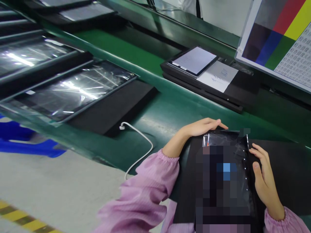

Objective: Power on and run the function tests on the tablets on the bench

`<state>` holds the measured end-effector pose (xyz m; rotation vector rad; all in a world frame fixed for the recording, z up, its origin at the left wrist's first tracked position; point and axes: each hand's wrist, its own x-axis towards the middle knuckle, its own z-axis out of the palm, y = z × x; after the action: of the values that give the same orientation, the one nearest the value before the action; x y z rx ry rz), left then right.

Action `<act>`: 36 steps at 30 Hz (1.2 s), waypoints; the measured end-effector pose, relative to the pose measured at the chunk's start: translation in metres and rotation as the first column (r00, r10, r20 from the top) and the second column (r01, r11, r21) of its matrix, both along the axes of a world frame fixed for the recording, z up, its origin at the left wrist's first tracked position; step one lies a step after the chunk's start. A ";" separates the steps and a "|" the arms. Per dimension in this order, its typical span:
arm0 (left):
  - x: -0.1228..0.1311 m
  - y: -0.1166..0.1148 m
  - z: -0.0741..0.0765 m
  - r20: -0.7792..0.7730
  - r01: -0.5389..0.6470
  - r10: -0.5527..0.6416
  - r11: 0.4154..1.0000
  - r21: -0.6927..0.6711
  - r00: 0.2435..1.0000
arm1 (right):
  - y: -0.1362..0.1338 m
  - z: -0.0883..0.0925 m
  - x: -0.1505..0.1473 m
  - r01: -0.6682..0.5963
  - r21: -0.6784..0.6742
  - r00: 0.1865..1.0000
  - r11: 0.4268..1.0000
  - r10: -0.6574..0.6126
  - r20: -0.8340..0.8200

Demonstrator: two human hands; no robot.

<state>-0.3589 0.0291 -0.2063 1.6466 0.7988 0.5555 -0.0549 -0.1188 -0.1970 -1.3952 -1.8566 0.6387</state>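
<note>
A dark flat panel in clear plastic film point(243, 181) lies in front of me on a black foam pad point(187, 194); much of its face is pixelated. My left hand point(205, 127) rests along the panel's far edge, fingers stretched out to the right. Beside the panel's right edge is my right hand point(263, 174), its fingers apart and the palm turned toward the panel. Neither hand is wrapped round anything. Both arms wear pink sleeves.
Film-wrapped panels point(80, 87) lie on black foam at the left. A white cable point(145, 139) hangs over the green bench edge point(109, 158). Farther back, a tablet point(194, 60) and handwritten paper point(218, 76) sit on black foam. A colour chart point(279, 38) stands upper right.
</note>
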 end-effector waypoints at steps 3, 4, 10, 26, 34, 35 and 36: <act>0.000 0.000 0.003 -0.044 0.011 -0.010 1.000 0.002 0.999 | 0.002 0.000 -0.002 -0.004 -0.004 1.000 1.000 0.004 0.001; 0.001 0.000 0.004 -0.070 0.005 -0.005 1.000 0.004 0.998 | 0.002 0.000 -0.002 -0.006 -0.005 1.000 1.000 0.006 0.002; 0.012 -0.009 0.013 -0.197 -0.066 0.070 0.997 0.028 0.978 | 0.003 0.001 -0.002 0.006 -0.002 1.000 1.000 -0.006 -0.004; 0.031 -0.028 0.017 -0.118 -0.190 0.197 0.979 0.073 0.973 | 0.005 0.000 0.001 0.049 -0.014 0.999 0.999 -0.049 -0.017; 0.032 -0.029 0.016 -0.110 -0.267 0.269 0.963 0.036 0.957 | 0.005 0.001 0.001 0.043 0.005 0.999 0.999 -0.043 -0.021; 0.032 -0.029 0.016 -0.112 -0.273 0.276 0.961 0.039 0.955 | 0.005 0.001 0.001 0.040 0.011 0.999 0.999 -0.040 -0.020; 0.033 -0.029 0.016 -0.112 -0.278 0.281 0.960 0.043 0.953 | 0.006 0.001 0.001 0.036 0.015 0.999 0.999 -0.036 -0.020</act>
<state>-0.3264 0.0002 -0.1906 1.6115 1.1265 0.6731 -0.0536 -0.1131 -0.1957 -1.4048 -1.8131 0.6167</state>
